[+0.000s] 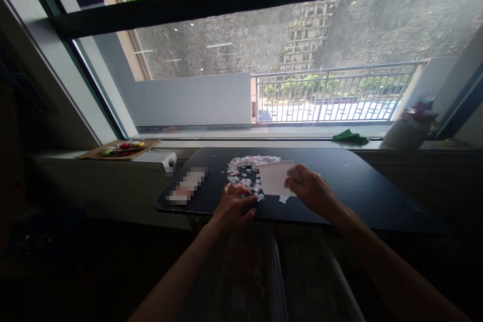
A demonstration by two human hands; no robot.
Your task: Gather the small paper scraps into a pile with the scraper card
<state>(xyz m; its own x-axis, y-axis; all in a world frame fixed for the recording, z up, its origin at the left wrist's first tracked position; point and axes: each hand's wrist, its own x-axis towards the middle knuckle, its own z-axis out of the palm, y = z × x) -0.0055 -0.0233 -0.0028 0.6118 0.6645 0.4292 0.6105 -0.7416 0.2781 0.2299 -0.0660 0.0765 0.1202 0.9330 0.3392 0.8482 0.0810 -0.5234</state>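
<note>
Many small white and pinkish pieces [247, 162], like puzzle pieces or paper scraps, lie in a loose heap on a dark table [324, 161]. My right hand [311, 186] grips a flat white card [276, 177] by its right edge, tilted up over the right side of the heap. A few loose pieces [284, 199] lie below the card. My left hand [236, 204] rests at the near side of the heap, fingers spread and bent, fingertips close to the pieces. Whether a piece lies under those fingertips is hidden.
A blurred-out flat item [187, 186] lies on the table's left. Behind it stands a radiator [156, 157]. The window sill carries a brown board with colourful items [126, 148], a green cloth [350, 136] and a whitish pot-like object [409, 131]. Beyond the window runs a balcony railing [332, 95].
</note>
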